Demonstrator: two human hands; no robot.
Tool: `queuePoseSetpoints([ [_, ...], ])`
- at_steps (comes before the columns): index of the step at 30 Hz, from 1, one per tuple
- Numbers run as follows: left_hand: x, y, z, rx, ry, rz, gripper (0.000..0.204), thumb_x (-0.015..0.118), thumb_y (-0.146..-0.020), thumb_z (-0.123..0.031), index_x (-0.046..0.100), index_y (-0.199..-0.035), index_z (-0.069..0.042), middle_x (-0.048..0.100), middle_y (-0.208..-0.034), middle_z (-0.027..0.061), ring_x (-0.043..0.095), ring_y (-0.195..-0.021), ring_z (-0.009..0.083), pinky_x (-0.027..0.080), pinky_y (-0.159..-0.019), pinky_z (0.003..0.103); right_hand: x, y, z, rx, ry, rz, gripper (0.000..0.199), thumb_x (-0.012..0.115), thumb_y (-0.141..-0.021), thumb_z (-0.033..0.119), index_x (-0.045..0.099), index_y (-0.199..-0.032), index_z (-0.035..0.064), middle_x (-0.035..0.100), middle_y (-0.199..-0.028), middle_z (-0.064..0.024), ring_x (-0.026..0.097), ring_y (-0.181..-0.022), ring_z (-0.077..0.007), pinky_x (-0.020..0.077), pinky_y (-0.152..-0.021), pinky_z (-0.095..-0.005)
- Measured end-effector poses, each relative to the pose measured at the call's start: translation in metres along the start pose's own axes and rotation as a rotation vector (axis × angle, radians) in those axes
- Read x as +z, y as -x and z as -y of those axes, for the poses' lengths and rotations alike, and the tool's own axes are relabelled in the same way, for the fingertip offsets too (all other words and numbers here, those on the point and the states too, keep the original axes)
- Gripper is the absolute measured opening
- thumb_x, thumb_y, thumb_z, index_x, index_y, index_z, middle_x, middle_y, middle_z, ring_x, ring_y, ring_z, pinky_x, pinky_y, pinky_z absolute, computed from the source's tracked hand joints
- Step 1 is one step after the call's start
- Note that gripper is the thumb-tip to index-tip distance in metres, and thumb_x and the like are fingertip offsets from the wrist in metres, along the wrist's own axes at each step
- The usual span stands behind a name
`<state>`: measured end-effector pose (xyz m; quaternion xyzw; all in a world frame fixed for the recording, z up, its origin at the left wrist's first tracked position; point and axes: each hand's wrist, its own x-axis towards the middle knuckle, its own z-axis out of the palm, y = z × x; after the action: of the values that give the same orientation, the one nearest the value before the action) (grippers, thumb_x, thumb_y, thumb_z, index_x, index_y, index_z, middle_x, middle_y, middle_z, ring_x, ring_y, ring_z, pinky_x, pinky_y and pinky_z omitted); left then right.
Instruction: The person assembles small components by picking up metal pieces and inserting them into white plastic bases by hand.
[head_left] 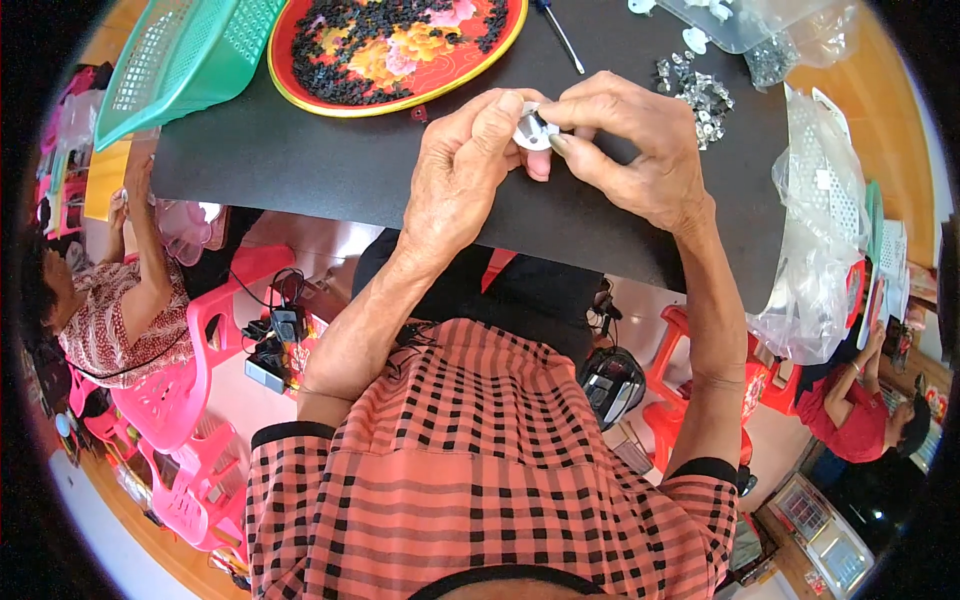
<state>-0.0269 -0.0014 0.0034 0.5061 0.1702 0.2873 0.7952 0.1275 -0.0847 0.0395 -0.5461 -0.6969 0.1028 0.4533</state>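
Observation:
Over the dark table, my left hand (468,155) pinches a small round white plastic piece (535,133) with a dark part in its middle. The thumb and fingers of my right hand (635,145) are closed at the right edge of that piece; whether they also hold some tiny part is hidden. Behind my hands stands a red and gold flowered tray (395,105) strewn with small black parts (330,60). To the right of my right hand lies a pile of small shiny metal parts (705,105).
A green plastic basket (190,70) stands at the far left, and a screwdriver (562,40) lies behind my hands. Clear plastic bags (815,220) hang over the right edge. Pink chairs (180,390) and a seated person (125,310) are on the left; another person (855,405) is at the right.

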Motion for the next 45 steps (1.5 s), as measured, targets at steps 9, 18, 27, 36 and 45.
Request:
queuePoseSetpoints([
  [9,-0.001,0.0,0.0,-0.004,0.071,-0.014,0.04,0.042,-0.098,-0.034,0.057,-0.104,0.004,0.056,-0.075,0.0054,0.053,-0.068,0.0116,0.042,-0.062,0.022,0.002,-0.004,0.006,-0.026,0.03,-0.002,0.024,0.067,-0.071,-0.002,0.066,-0.094,0.0043,0.064,-0.083,-0.0061,0.061,-0.069,-0.017,0.0496,-0.061,-0.0267],
  [18,-0.002,-0.001,-0.003,-0.007,0.09,0.059,0.04,0.042,-0.098,-0.032,0.056,-0.105,0.005,0.057,-0.08,0.0071,0.054,-0.071,0.0131,0.045,-0.067,0.025,0.002,-0.002,0.002,-0.045,-0.06,0.018,0.022,0.068,-0.07,-0.003,0.066,-0.091,0.0037,0.062,-0.081,-0.0068,0.062,-0.07,-0.0178,0.0491,-0.063,-0.0275],
  [27,-0.004,-0.005,0.0,0.061,0.151,0.113,0.039,0.042,-0.098,-0.03,0.054,-0.108,0.006,0.058,-0.089,0.0094,0.055,-0.076,0.0144,0.047,-0.072,0.029,-0.01,-0.002,-0.003,-0.018,0.007,-0.092,0.026,0.063,-0.071,-0.004,0.067,-0.095,0.0058,0.063,-0.083,-0.0054,0.055,-0.06,-0.0099,0.0454,-0.055,-0.0229],
  [36,-0.001,-0.003,-0.004,0.047,0.129,0.079,0.037,0.047,-0.096,-0.03,0.055,-0.109,0.004,0.058,-0.089,0.0089,0.056,-0.077,0.0149,0.048,-0.074,0.03,-0.007,-0.002,-0.006,-0.016,-0.016,-0.085,0.023,0.063,-0.072,-0.003,0.066,-0.093,0.005,0.063,-0.084,-0.0055,0.054,-0.06,-0.0099,0.0456,-0.056,-0.023],
  [45,-0.005,-0.006,-0.004,-0.063,0.239,0.117,0.04,0.045,-0.096,-0.03,0.053,-0.109,0.007,0.06,-0.089,0.0101,0.058,-0.076,0.0162,0.051,-0.073,0.032,-0.001,-0.002,0.001,-0.039,0.004,-0.028,0.022,0.064,-0.073,-0.002,0.066,-0.093,0.0053,0.062,-0.081,-0.0075,0.061,-0.073,-0.0183,0.048,-0.063,-0.0274],
])
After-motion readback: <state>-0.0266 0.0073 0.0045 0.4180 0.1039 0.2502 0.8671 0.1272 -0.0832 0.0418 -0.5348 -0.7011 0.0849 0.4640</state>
